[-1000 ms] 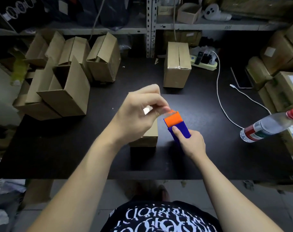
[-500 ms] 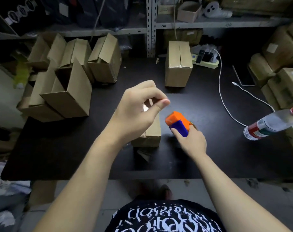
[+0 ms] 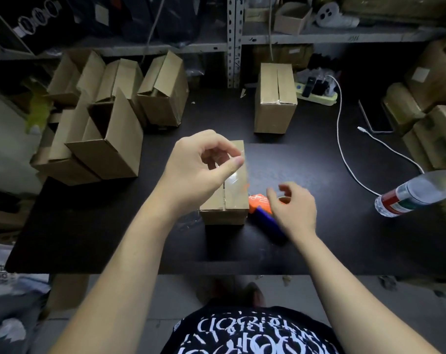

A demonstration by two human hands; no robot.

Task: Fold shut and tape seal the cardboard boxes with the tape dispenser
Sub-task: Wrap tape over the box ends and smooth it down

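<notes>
Your right hand (image 3: 291,208) has let go of the dispenser (image 3: 260,212), now lying on the table (image 3: 319,162) just right of the box (image 3: 223,217); its fingers curl loosely, holding nothing. Your left hand (image 3: 204,169) still pinches the tape (image 3: 233,178) above the far end. The seam (image 3: 224,198) runs straight away from you; of your 2 hands, the right is free to smooth it.
</notes>
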